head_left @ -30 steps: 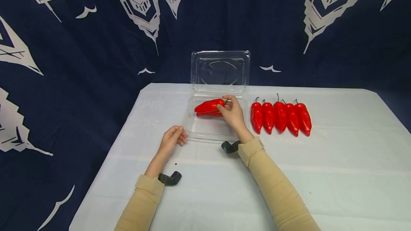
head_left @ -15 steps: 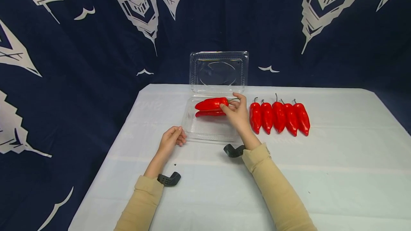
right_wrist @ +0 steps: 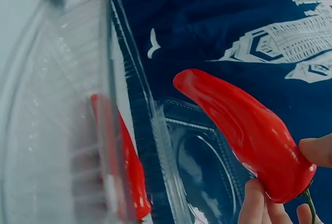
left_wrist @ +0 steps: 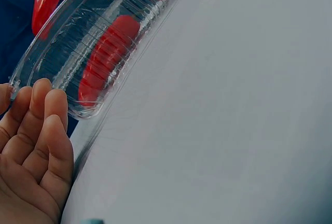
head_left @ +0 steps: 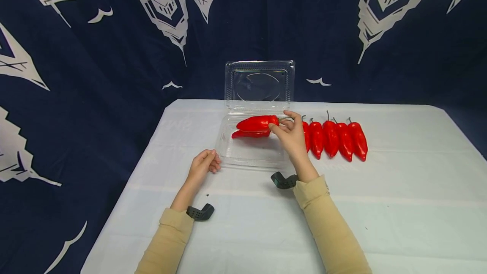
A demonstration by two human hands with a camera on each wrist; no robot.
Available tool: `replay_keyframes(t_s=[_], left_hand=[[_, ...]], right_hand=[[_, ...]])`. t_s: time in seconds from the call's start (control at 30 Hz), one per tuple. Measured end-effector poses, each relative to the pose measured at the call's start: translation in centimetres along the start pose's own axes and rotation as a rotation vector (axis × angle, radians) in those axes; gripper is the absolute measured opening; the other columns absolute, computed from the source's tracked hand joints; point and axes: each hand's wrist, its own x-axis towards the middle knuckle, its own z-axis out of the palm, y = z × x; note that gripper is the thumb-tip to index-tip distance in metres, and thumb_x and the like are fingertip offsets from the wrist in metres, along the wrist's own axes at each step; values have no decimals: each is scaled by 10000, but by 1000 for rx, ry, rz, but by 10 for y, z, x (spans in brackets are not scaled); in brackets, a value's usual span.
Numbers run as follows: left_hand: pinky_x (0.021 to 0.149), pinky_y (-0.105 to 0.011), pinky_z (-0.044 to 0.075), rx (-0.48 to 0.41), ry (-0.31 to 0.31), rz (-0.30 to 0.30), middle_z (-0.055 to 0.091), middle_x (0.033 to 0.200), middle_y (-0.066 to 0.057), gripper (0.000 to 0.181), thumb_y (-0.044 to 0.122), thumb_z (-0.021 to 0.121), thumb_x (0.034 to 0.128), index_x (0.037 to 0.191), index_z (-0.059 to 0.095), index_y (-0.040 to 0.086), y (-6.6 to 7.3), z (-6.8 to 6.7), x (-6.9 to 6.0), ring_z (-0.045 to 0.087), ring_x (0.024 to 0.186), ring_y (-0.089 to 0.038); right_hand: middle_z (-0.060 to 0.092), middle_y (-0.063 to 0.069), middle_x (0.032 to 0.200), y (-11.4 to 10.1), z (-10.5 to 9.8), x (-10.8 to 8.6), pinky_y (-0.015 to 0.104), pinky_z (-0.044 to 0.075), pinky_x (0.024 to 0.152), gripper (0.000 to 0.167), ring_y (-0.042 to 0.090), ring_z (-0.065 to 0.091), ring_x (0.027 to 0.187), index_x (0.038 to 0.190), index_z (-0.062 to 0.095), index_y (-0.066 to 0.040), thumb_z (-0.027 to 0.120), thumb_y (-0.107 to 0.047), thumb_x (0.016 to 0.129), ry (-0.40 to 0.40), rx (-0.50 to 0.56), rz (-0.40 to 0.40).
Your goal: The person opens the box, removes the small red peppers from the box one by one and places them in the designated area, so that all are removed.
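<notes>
My right hand [head_left: 292, 139] pinches a red pepper [head_left: 256, 122] near its stem end, thumb on one side and fingers on the other. The held pepper is raised over the clear plastic clamshell container [head_left: 243, 164], as the right wrist view shows. Another red pepper [right_wrist: 136, 167] lies inside the container's base, crosswise in the head view and partly behind the held one. At the near left corner, my left hand [head_left: 202, 166] holds the container's rim between thumb and fingers; its other fingers [left_wrist: 58, 146] are loosely bent.
The container's lid [head_left: 260, 86] stands open at the back. Right of the container, several red peppers [head_left: 331, 138] lie in a row, stems pointing away; my right hand partly hides the nearest. A white-covered table [head_left: 403, 181] meets a navy patterned cloth [head_left: 243, 24] behind.
My right hand has shifted to the right with the pepper, showing more of the one beneath and covering part of the row's first pepper. My left hand stays at the corner.
</notes>
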Motion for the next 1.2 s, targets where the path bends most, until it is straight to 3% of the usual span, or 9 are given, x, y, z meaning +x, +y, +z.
replay_keyframes(t_s=[0.4, 0.6, 0.8, 1.0, 1.2], left_hand=[[563, -212, 469, -4, -7, -8, 583, 773, -59, 236, 129, 435, 1010, 891, 529, -53, 0, 0, -1, 566, 635, -129], [562, -212, 465, 0, -10, -3, 584, 771, -57, 237, 127, 435, 1009, 889, 530, -54, 1, 0, -1, 569, 632, -128], [565, -212, 468, 7, -9, -8, 588, 776, -58, 241, 133, 438, 1009, 901, 532, -61, 1, 0, -1, 572, 635, -132], [567, -213, 471, 10, -11, -7, 589, 778, -60, 245, 134, 434, 1010, 902, 532, -63, 1, 0, -1, 571, 638, -131], [573, -218, 476, 8, -8, -5, 589, 781, -60, 239, 126, 434, 1010, 905, 532, -66, 1, 0, -1, 569, 641, -132]], right_hand=[[501, 80, 1090, -10, -23, 2, 272, 448, 887, 651, 102, 566, 902, 1390, 253, -98, 636, -131, 865, 55, 10, 16], [536, 36, 1070, -17, -35, 1, 241, 455, 869, 512, 104, 569, 919, 1321, 452, -33, 653, -145, 863, 91, -9, -5], [564, 96, 1221, -20, -50, 1, 311, 451, 933, 469, 172, 556, 1024, 1271, 544, -41, 681, -226, 862, 116, -18, -19], [577, 69, 1244, -18, -71, 3, 279, 468, 910, 505, 178, 550, 1052, 1258, 574, -103, 752, -254, 810, 189, 78, -62], [517, 26, 1337, -27, -85, 1, 301, 420, 979, 529, 180, 461, 1152, 1316, 534, -107, 727, -209, 835, 252, 160, -3]])
